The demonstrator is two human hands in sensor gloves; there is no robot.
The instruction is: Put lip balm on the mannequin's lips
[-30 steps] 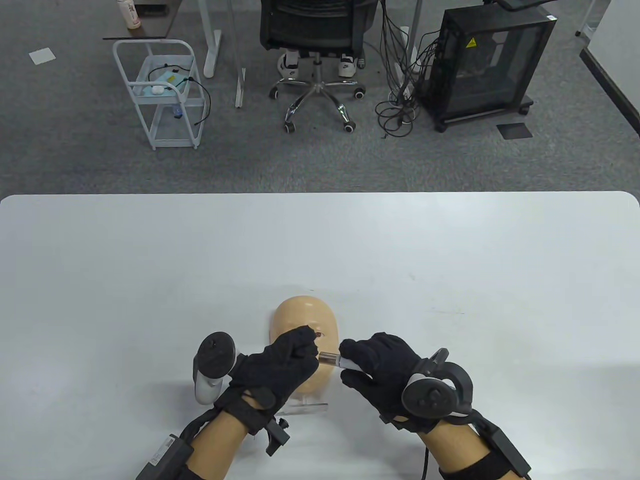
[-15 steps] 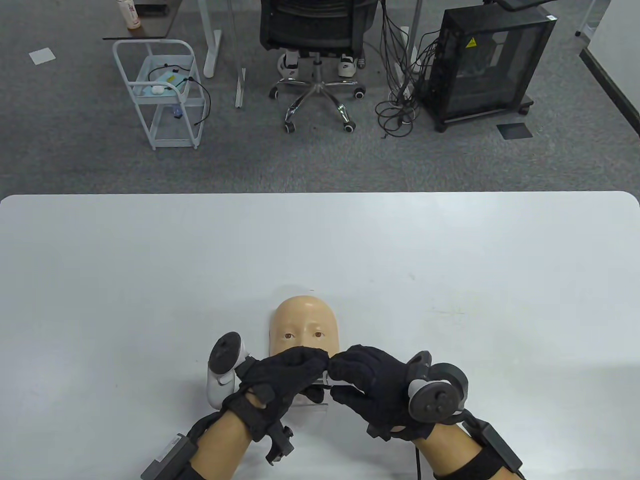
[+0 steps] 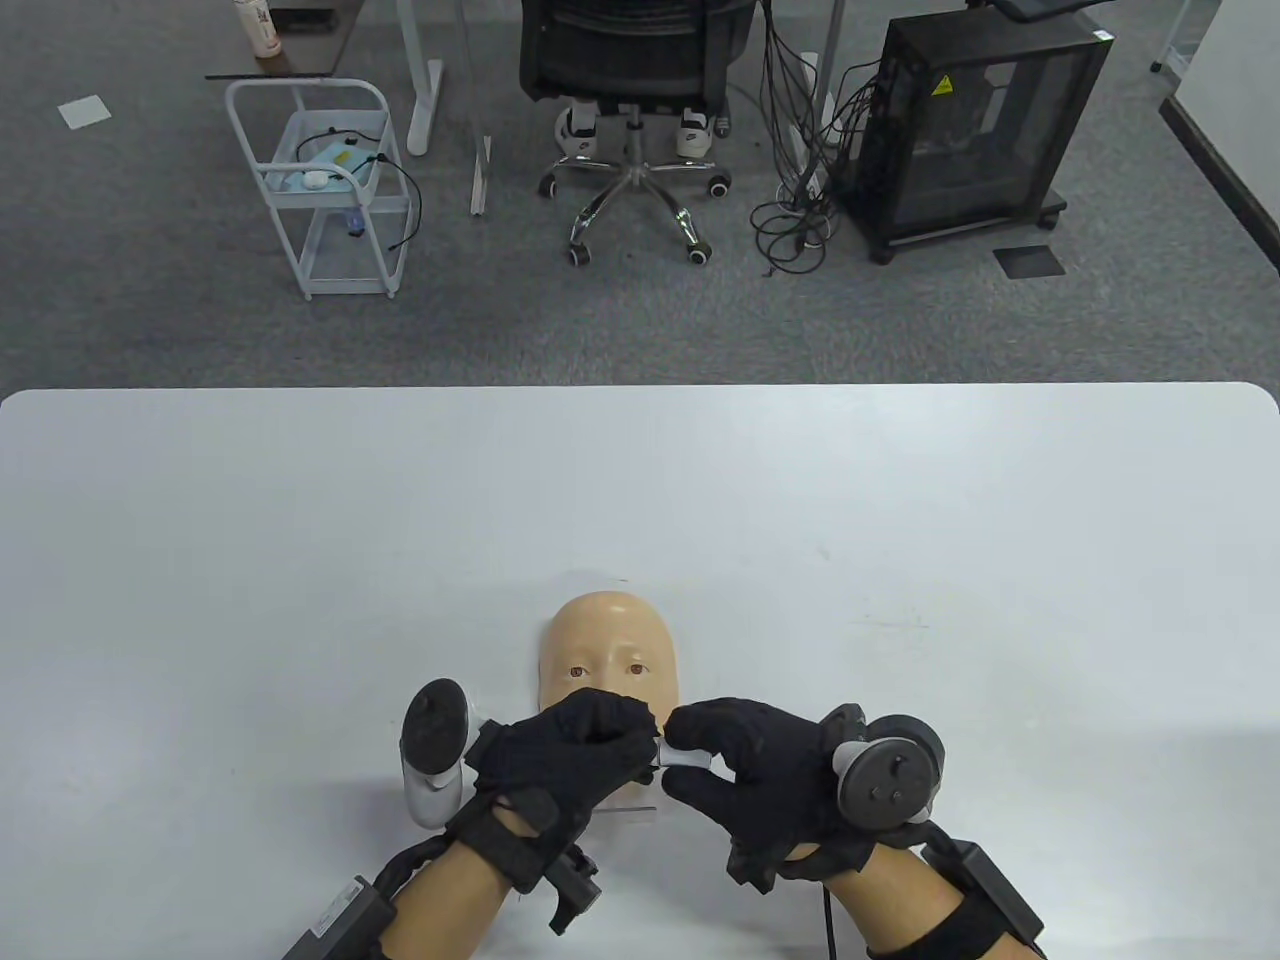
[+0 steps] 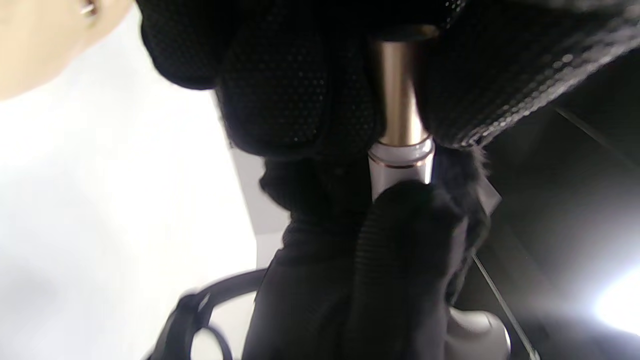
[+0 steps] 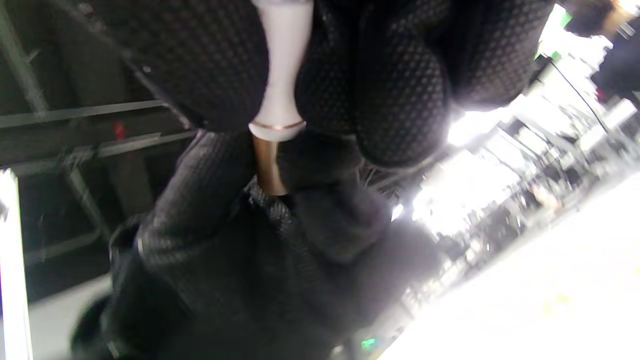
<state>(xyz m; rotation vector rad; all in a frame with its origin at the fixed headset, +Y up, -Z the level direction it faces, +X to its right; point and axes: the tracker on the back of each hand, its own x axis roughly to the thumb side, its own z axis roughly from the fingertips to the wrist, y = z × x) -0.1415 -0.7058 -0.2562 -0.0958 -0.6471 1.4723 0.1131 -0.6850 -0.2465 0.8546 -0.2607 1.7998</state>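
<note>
I see the lip balm tube (image 3: 686, 757) held level between both hands, just in front of the mannequin face (image 3: 610, 640) on the table (image 3: 300, 560). My right hand (image 3: 745, 765) grips its white barrel; my left hand (image 3: 565, 750) closes its fingers on the gold inner sleeve (stick itself hidden)

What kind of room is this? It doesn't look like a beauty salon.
Probably an office or research lab, not a salon. Behind the white table is grey carpet with a swivel office chair, a black equipment cabinet with tangled cables beside it, and a small white cart.
</note>
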